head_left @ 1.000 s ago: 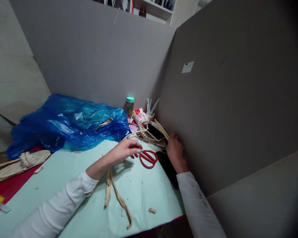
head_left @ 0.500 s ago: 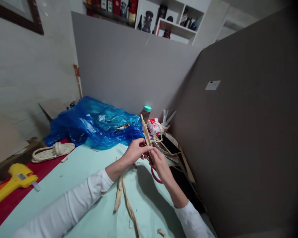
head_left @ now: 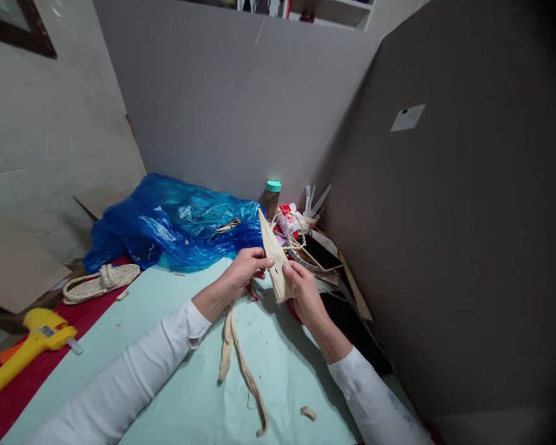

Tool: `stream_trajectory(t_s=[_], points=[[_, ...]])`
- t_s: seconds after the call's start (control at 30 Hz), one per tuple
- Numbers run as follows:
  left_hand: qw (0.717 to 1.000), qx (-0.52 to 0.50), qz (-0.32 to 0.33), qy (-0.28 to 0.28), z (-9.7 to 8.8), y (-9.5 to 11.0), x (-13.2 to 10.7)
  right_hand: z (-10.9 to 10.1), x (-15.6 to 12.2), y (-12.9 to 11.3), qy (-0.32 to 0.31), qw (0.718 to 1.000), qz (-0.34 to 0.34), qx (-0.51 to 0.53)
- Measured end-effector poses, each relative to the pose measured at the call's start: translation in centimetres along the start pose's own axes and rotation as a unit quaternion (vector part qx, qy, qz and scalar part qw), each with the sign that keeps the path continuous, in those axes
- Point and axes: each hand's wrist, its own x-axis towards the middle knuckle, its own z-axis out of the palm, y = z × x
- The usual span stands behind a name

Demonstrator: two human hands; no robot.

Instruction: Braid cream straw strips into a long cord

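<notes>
A pale dried corn husk [head_left: 275, 250], spread flat with its pointed tip up, is held between my two hands above the table. My left hand [head_left: 248, 270] pinches its left edge between thumb and fingers. On the opposite edge, my right hand [head_left: 303, 290] is closed with the thumb on the front. A small dark slit shows in the husk near the fingers. Below my hands, long twisted husk strips [head_left: 241, 358] lie on the pale green table cover [head_left: 185, 371]. Something red and curved [head_left: 293, 311] is mostly hidden behind my right hand.
Blue plastic sheeting [head_left: 167, 222] is heaped at the back. To the left lie a woven sandal [head_left: 102, 283] and a yellow glue gun [head_left: 41, 337]. A jar with a green lid [head_left: 272, 196] and a red-and-white packet [head_left: 291, 219] stand near the right grey partition [head_left: 445, 247].
The husk was a narrow folded strip with my hands close together; now it is opened out wide and my hands are farther apart. The view has tilted down.
</notes>
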Motion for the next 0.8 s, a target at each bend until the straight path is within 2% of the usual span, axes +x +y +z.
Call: stream_trajectory(t_s=[0.1, 0.2, 0.3, 0.43, 0.63, 0.8], points=[[0.999, -0.019, 0.008, -0.025, 0.0, -0.1, -0.1, -0.4, 0.0, 0.3, 0.011, 0.999, -0.03, -0.027], [0.999, -0.001, 0.023, -0.025, 0.0, -0.4, -0.1, -0.5, -0.3, 0.1, 0.02, 0.999, -0.026, -0.022], [0.998, 0.041, 0.055, -0.004, 0.2, -0.6, -0.1, -0.1, -0.6, -0.4, -0.021, 1.0, -0.003, 0.005], [0.995, 0.062, 0.069, -0.026, 0.3, -0.8, -0.1, 0.4, -0.7, -0.7, -0.084, 0.996, 0.009, 0.029], [0.997, -0.012, -0.014, -0.076, -0.2, -0.3, 0.0, -0.4, -0.3, -0.9, -0.037, 0.998, 0.023, 0.045], [0.996, -0.007, -0.036, -0.08, -0.3, 0.0, 0.0, -0.3, -0.3, -0.9, -0.039, 0.994, 0.049, 0.085]])
